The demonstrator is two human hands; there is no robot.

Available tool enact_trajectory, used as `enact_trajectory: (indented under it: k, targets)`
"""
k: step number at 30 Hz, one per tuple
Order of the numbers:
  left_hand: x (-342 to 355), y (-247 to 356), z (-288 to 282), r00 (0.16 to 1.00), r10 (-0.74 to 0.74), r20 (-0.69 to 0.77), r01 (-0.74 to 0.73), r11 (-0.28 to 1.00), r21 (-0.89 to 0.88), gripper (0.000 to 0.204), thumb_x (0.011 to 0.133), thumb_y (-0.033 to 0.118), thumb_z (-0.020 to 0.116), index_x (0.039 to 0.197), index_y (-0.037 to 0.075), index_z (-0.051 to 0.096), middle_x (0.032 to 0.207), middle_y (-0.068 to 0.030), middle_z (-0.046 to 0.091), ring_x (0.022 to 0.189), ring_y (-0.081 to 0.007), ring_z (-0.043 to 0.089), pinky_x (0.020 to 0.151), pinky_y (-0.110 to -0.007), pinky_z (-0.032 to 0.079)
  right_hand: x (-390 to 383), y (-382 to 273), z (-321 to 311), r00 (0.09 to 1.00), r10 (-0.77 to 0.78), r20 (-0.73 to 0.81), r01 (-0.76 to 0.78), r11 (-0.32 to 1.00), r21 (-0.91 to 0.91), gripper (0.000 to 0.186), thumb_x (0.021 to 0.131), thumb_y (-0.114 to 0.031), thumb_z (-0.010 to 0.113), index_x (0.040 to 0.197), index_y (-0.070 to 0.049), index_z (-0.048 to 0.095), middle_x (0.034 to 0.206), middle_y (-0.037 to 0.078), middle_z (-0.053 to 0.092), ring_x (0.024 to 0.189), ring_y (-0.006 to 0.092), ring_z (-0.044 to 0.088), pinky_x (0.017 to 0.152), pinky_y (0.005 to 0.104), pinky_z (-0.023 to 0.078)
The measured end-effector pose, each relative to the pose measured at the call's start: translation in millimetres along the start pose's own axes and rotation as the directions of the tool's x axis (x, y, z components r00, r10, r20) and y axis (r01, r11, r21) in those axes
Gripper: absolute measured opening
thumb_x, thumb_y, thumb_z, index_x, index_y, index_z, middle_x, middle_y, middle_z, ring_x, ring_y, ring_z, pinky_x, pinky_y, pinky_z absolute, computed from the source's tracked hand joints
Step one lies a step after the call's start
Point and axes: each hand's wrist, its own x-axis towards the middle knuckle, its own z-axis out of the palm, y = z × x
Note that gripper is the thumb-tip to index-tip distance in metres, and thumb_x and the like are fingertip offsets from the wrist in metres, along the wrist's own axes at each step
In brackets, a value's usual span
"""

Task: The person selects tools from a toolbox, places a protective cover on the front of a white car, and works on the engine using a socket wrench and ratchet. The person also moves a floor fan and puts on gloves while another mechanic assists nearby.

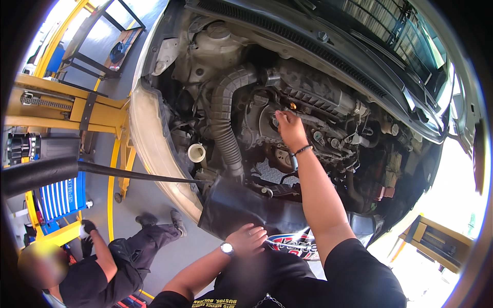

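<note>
My right hand (291,129) reaches into the engine bay, its fingers curled together at the top of the engine (259,118). What they grip, if anything, is hidden. A short grey-blue cylindrical piece (294,162) shows beside that wrist; I cannot tell whether it belongs to the engine or to a tool. An orange-yellow knob (293,106) sits just beyond the fingers. My left hand (247,238) lies flat with fingers stretched out on the black cover (233,208) draped over the car's front edge, holding nothing.
A ribbed air hose (222,115) curves left of the engine, near a white round opening (196,153). At the left stand a yellow lift arm (67,110) and a blue tool cabinet (62,197). Another person (110,256) wearing gloves is at the lower left. A dark bar (138,172) crosses toward the car.
</note>
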Motion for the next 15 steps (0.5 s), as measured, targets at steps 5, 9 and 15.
enact_trajectory:
  k: [5, 9, 15]
  targets:
    - [-1, 0, 3, 1.000, -0.009, -0.004, 0.009, 1.000, -0.003, 0.048, 0.081, 0.040, 0.080, 0.119, 0.013, 0.069, 0.126, -0.0023, 0.066, 0.123, -0.0165, 0.062, 0.111, -0.042, 0.040, 20, -7, -14, 0.998, 0.045, 0.054, -0.036, 0.989, -0.144, 0.053, 0.098, -0.048, 0.059, 0.111, 0.002, 0.071, 0.090, 0.023, 0.073, 0.092, 0.0389, 0.071, 0.083, 0.0424, 0.053]
    - [-2, 1, 5, 0.999, -0.005, -0.036, 0.005, 1.000, 0.004, 0.048, 0.080, 0.040, 0.080, 0.118, 0.012, 0.069, 0.125, -0.0027, 0.066, 0.123, -0.0170, 0.062, 0.111, -0.042, 0.040, 30, -16, -15, 0.988, -0.065, 0.137, 0.099, 0.960, -0.260, 0.048, 0.098, -0.044, 0.058, 0.109, 0.002, 0.071, 0.105, 0.025, 0.072, 0.102, 0.0451, 0.068, 0.088, 0.0455, 0.053]
    - [-1, 1, 3, 0.997, 0.004, -0.071, -0.005, 1.000, -0.005, 0.045, 0.081, 0.038, 0.079, 0.116, 0.012, 0.070, 0.124, -0.0031, 0.067, 0.122, -0.0175, 0.063, 0.111, -0.042, 0.040, 34, -38, -24, 0.860, -0.289, 0.420, 0.501, 0.631, -0.592, 0.036, 0.099, -0.031, 0.049, 0.112, -0.007, 0.073, 0.118, 0.022, 0.071, 0.112, 0.0410, 0.066, 0.100, 0.0474, 0.052]
